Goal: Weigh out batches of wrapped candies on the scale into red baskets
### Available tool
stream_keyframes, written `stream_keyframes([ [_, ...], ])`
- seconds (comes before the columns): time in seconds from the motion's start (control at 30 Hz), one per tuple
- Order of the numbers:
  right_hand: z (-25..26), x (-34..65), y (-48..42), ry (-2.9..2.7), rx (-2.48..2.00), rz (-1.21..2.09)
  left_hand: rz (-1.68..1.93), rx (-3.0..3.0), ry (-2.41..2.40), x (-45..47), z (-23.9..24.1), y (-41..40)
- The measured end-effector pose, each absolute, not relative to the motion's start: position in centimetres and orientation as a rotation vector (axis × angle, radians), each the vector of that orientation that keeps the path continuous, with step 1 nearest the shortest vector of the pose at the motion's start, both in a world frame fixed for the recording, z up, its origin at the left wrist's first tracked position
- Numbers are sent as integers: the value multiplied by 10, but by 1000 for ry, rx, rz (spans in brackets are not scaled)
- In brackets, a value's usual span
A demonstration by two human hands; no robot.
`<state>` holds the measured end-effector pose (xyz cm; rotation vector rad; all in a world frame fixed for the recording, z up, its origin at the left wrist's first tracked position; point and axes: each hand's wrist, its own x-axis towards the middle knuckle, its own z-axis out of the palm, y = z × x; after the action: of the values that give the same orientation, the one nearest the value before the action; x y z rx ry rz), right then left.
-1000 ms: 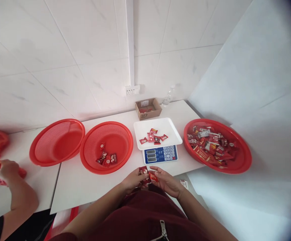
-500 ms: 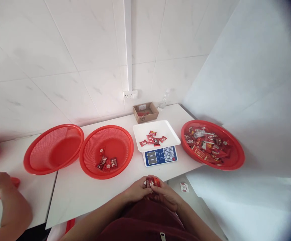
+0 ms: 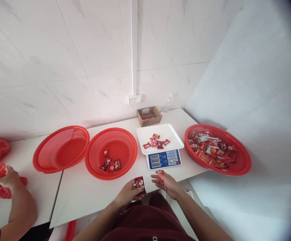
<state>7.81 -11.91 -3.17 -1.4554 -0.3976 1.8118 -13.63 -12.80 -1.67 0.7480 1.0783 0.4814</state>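
Both forearms [image 3: 102, 217] reach forward, left fingers [image 3: 136, 191] closed in a pinch, right fingers [image 3: 156, 181] gripping loosely, slightly fanned

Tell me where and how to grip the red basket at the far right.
Grip the red basket by opposite sides of its rim, probably from the near side: the rim is round and bare, outside the heap of packets. Both hands would likely need freeing first: the left hand holds a dark red packet, the right hand a small red packet.
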Motion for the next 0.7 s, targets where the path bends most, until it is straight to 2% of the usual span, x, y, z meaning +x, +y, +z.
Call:
stream_keyframes([
  [0.23,-28,100,-67,-318,-1500,1638,531,662,1144,-158,-40,-140],
  [0.43,-5,96,-21,-345,-1292,1604,574,624,1120,-160,-42,-142],
  [0.7,-17,91,-62,-622,-1543,1719,563,603,1141,-156,-30,-136],
])
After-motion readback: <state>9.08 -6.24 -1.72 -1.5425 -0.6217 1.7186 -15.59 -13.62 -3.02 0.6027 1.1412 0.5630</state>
